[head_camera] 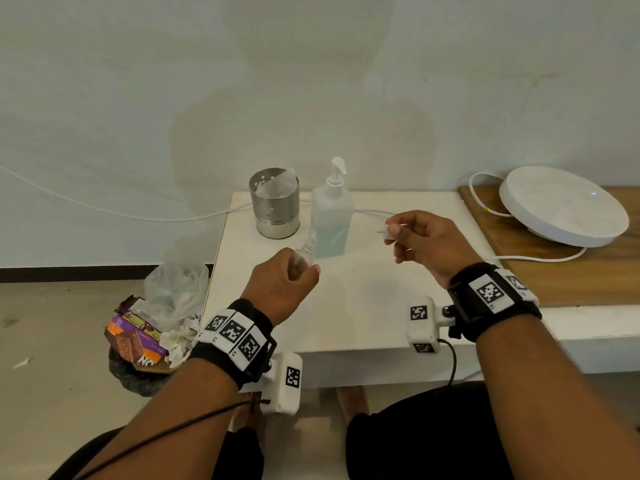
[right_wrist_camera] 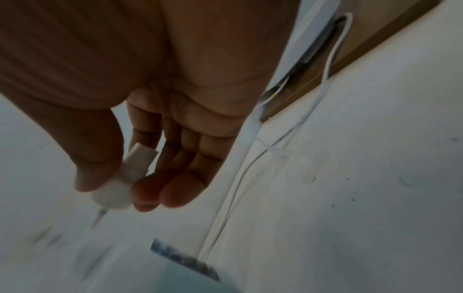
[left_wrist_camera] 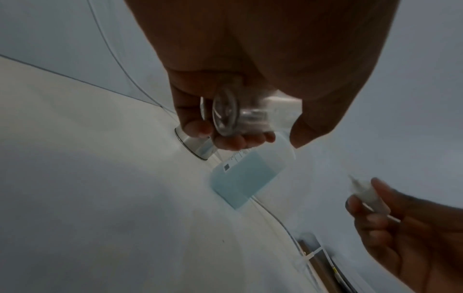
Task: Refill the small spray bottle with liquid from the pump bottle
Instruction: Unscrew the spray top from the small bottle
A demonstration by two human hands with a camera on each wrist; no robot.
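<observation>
Both of your hands are loaded and held above the white table (head_camera: 346, 306). Your left hand (head_camera: 280, 284) is curled tight round the small spray bottle (head_camera: 306, 249), a clear one; its open neck pokes out above your fist, tilted toward the pump bottle (head_camera: 332, 220). From the left wrist view you see the bottle's round base (left_wrist_camera: 224, 114) with fingers (left_wrist_camera: 235, 141) wrapped under it and the thumb closing the other side. Your right hand (head_camera: 420, 242) pinches the white spray cap (head_camera: 389, 230) between thumb and the first fingers; the other fingers are loosely bent, palm half open. From the right wrist view the cap (right_wrist_camera: 125, 178) sits at the fingertips with its thin dip tube (right_wrist_camera: 100, 215) sticking out beyond them, blurred. Pump bottle stands upright on the table between your two hands and slightly behind them, partly full of pale blue liquid, pump head on. Neither hand touches it. Steel perforated cup (head_camera: 275, 206) stands just left of the pump bottle. White round device (head_camera: 562, 206) lies on the wooden board (head_camera: 588, 271) at your right, white cable (head_camera: 540, 258) running from it.
</observation>
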